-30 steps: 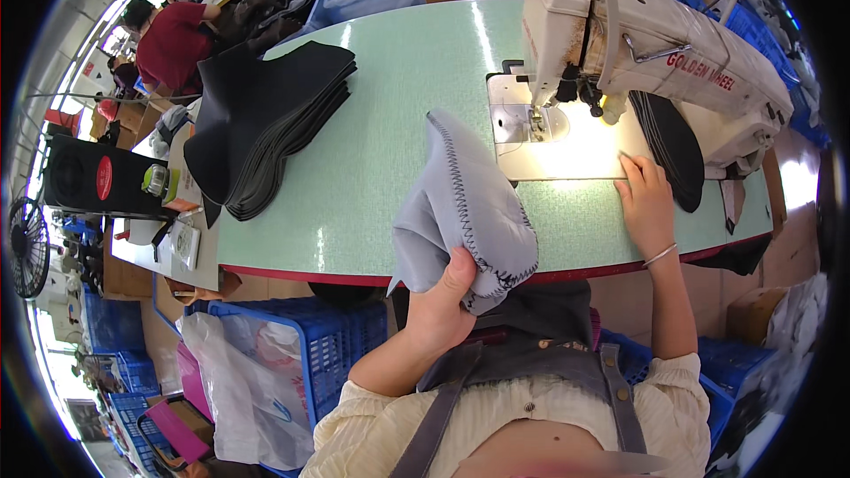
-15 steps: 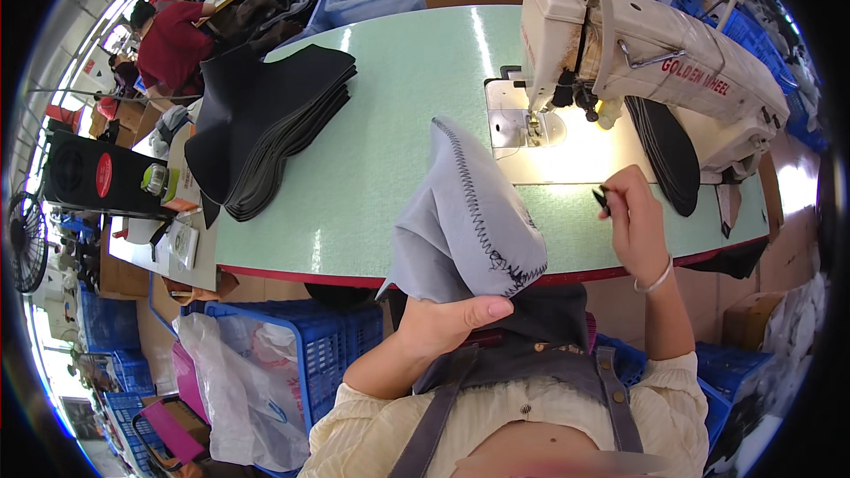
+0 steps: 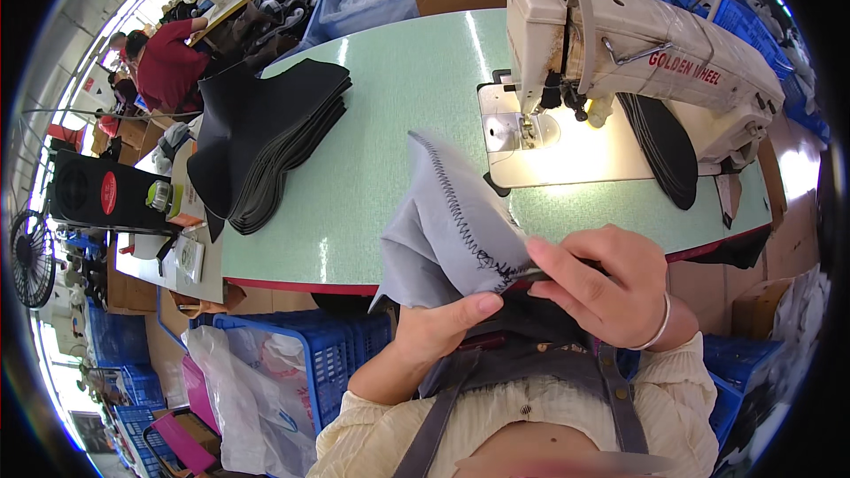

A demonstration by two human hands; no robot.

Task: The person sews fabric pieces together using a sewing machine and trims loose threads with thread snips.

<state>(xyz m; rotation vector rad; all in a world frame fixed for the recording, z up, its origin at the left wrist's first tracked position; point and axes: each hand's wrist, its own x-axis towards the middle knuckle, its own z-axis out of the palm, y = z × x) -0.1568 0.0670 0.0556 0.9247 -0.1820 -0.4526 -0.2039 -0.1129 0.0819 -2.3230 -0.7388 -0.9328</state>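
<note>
The grey stitched piece (image 3: 425, 235) is held across the red near edge (image 3: 297, 285) of the green table (image 3: 372, 124), its pointed tip aimed to the far side; I cannot tell whether it touches the tabletop. The left hand (image 3: 443, 327) grips its near end, thumb above, fingers hidden beneath. The right hand (image 3: 611, 283) is narrowed around a small dark object (image 3: 537, 276), mostly hidden, at the near right end of the zigzag seam (image 3: 459, 223). The widest room runs left, up to the stack of black pieces (image 3: 266, 142); far right, the sewing machine (image 3: 655, 49) and its metal bed plate (image 3: 584, 155) limit it.
</note>
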